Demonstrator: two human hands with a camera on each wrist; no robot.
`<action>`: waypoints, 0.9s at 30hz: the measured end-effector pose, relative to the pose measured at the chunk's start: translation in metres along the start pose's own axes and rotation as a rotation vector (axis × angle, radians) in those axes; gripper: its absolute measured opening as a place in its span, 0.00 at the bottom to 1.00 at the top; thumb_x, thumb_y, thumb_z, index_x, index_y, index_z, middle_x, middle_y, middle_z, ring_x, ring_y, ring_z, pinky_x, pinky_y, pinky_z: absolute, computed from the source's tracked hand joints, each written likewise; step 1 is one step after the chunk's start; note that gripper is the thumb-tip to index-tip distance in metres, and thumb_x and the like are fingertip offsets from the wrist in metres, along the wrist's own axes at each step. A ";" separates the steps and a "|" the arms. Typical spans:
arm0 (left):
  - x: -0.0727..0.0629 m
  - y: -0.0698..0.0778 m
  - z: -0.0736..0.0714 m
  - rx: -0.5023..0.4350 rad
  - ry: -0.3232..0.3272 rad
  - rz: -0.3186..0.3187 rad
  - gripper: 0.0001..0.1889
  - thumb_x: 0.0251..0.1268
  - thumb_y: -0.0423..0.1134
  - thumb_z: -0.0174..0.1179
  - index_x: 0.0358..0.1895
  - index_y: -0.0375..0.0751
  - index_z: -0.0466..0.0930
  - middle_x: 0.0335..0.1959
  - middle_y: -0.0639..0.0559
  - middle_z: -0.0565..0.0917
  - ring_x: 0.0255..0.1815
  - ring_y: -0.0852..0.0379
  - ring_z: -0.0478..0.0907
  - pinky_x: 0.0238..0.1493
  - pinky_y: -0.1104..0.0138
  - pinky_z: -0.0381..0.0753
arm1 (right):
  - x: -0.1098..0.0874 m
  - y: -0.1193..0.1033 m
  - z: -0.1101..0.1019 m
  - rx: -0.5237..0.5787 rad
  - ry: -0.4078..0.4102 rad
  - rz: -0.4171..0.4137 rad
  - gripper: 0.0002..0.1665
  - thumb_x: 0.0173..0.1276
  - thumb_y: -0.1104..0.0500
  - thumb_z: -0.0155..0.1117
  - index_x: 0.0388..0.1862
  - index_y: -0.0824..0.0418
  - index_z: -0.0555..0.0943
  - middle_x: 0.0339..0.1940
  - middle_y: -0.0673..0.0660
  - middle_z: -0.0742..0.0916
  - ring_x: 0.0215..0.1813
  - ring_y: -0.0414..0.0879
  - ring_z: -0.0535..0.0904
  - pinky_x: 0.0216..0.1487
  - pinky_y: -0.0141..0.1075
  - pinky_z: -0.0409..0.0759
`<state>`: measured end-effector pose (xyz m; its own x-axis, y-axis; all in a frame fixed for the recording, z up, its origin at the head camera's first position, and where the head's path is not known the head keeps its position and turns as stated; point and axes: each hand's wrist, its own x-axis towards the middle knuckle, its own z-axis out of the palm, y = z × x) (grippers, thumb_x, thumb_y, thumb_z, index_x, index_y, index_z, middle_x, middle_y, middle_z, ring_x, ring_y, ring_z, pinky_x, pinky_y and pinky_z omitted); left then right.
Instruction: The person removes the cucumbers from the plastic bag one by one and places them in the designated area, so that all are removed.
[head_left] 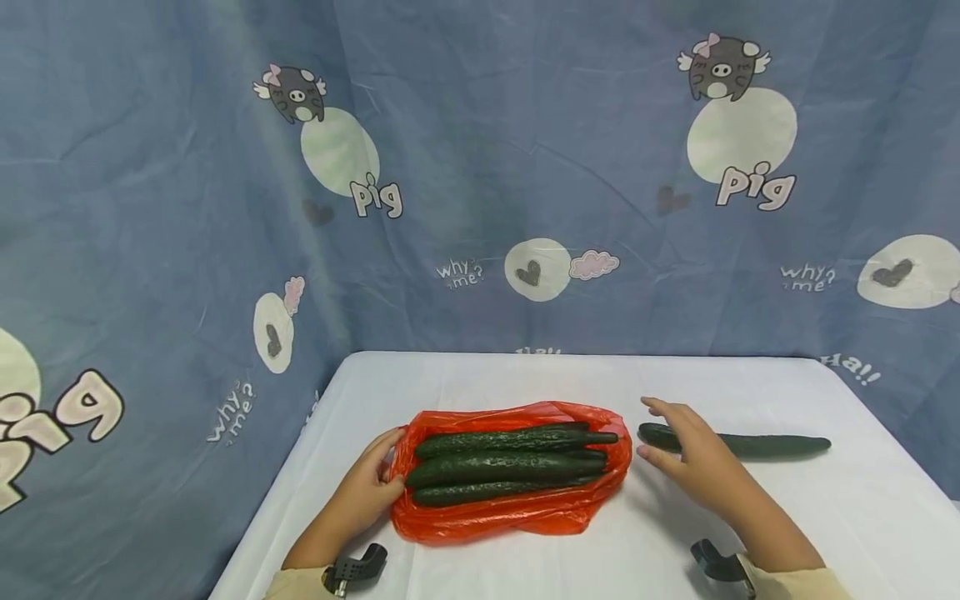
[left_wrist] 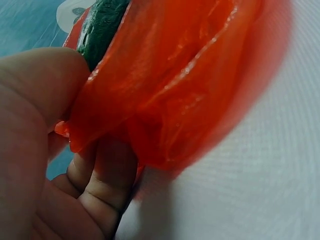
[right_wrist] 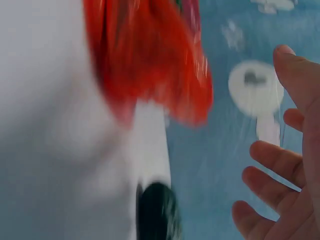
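Note:
A red plastic bag lies on the table with its mouth spread open, and several dark green cucumbers lie side by side in it. My left hand pinches the bag's left edge; in the left wrist view the thumb is above the thin red film and the fingers are below it. To the right of the bag, my right hand has its fingers spread and holds nothing. A single cucumber lies on the table by that hand, its left end partly behind the fingers. The right wrist view is blurred.
A white cloth covers the table. Behind it and along the left hangs a blue curtain printed with pigs and lettering. Each wrist wears a black camera mount near the table's front.

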<state>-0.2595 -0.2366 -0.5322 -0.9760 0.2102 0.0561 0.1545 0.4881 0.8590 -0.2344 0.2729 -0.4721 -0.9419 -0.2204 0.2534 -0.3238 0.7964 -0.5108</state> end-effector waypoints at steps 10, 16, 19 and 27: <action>0.000 -0.003 0.001 0.027 0.017 0.008 0.42 0.61 0.23 0.59 0.81 0.45 0.62 0.81 0.46 0.63 0.30 0.60 0.73 0.32 0.71 0.79 | 0.020 -0.052 0.023 0.055 -0.076 -0.092 0.42 0.70 0.46 0.72 0.79 0.52 0.69 0.71 0.59 0.78 0.74 0.61 0.73 0.69 0.65 0.74; -0.001 -0.003 0.001 0.025 0.021 0.019 0.42 0.61 0.23 0.59 0.81 0.44 0.62 0.81 0.44 0.62 0.29 0.61 0.72 0.32 0.71 0.79 | 0.032 -0.077 0.037 0.052 -0.112 -0.111 0.44 0.69 0.44 0.73 0.81 0.47 0.67 0.70 0.56 0.78 0.73 0.58 0.74 0.70 0.63 0.75; -0.003 -0.003 0.000 0.014 0.014 0.010 0.42 0.61 0.23 0.60 0.81 0.43 0.62 0.81 0.43 0.62 0.29 0.61 0.72 0.32 0.71 0.80 | 0.035 -0.089 0.044 0.038 -0.116 -0.116 0.48 0.68 0.41 0.73 0.83 0.42 0.64 0.71 0.56 0.78 0.73 0.57 0.74 0.70 0.62 0.75; -0.001 -0.002 0.001 0.044 0.007 0.018 0.43 0.60 0.23 0.59 0.81 0.44 0.62 0.82 0.46 0.62 0.31 0.60 0.71 0.33 0.71 0.80 | 0.046 -0.113 0.057 0.032 -0.131 -0.113 0.50 0.66 0.41 0.75 0.83 0.39 0.63 0.73 0.53 0.77 0.75 0.55 0.73 0.70 0.59 0.76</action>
<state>-0.2586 -0.2368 -0.5344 -0.9741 0.2133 0.0747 0.1781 0.5213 0.8346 -0.2463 0.1404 -0.4497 -0.9023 -0.3807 0.2022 -0.4288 0.7445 -0.5117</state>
